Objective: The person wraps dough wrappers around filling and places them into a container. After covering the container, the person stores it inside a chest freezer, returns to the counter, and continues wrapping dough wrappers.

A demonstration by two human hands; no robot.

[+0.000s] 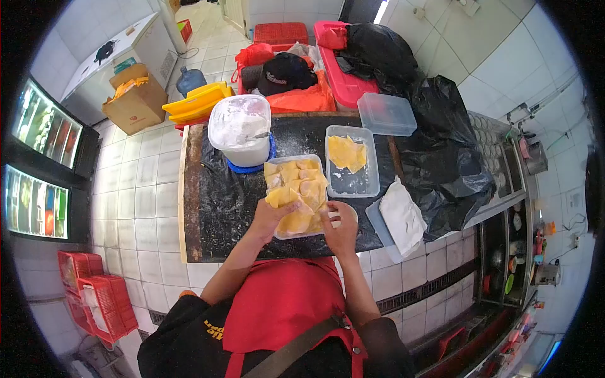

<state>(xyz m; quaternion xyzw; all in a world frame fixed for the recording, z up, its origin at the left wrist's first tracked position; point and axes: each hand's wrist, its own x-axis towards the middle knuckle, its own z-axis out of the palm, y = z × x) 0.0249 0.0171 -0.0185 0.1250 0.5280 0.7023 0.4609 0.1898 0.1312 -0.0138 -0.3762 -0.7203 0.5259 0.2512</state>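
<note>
Both hands meet over the near end of a clear plastic container (280,237) filled with yellow wontons (291,170). My left hand (272,217) is closed on the left side of a yellow wonton wrapper (302,208), thumb on top. My right hand (340,228) has its fingertips pinched at the wrapper's right edge. Under the right hand a pale rounded thing (353,215) partly shows; the hand hides what it is. Behind and to the right, a second clear container (353,185) holds a few flat yellow wrappers (347,154).
A white tub of flour (242,151) stands at the back left of the black-covered table (220,233). A clear lid (387,114) lies at the back right. To the right rests a white cloth (403,217) on a greyish lid (380,232). Crates and bags crowd the far edge.
</note>
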